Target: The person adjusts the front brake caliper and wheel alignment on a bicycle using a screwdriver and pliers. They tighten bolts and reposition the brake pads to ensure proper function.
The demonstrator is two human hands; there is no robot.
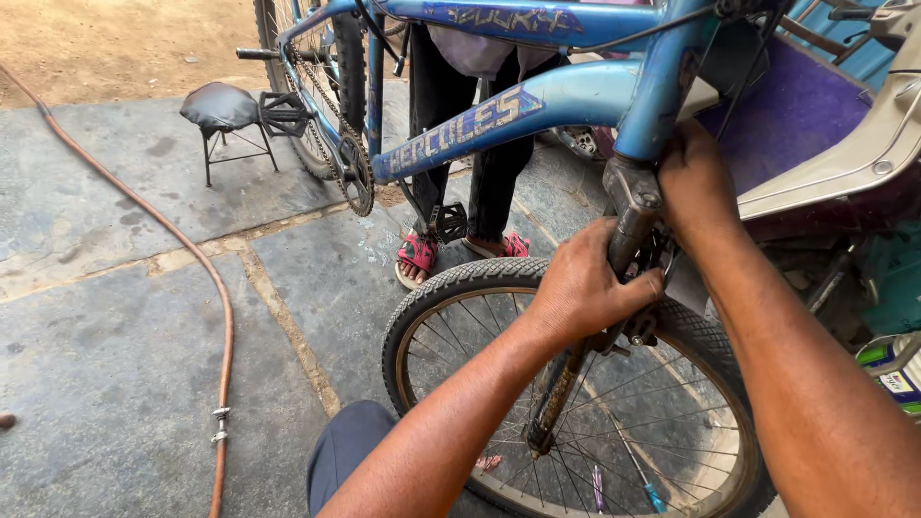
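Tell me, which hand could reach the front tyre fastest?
Probably the left hand: it grips the fork leg right above the front tyre. The right hand sits higher, by the blue frame.

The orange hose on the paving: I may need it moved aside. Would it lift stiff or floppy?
Probably floppy: the orange hose lies in a long loose curve across the paving. Its metal clamp suggests a joint that could snag or kink.

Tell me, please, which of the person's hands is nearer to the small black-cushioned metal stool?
Left. The left hand grips the blue bicycle's fork leg, on the side toward the black-cushioned stool; the right hand sits behind the fork, farther away.
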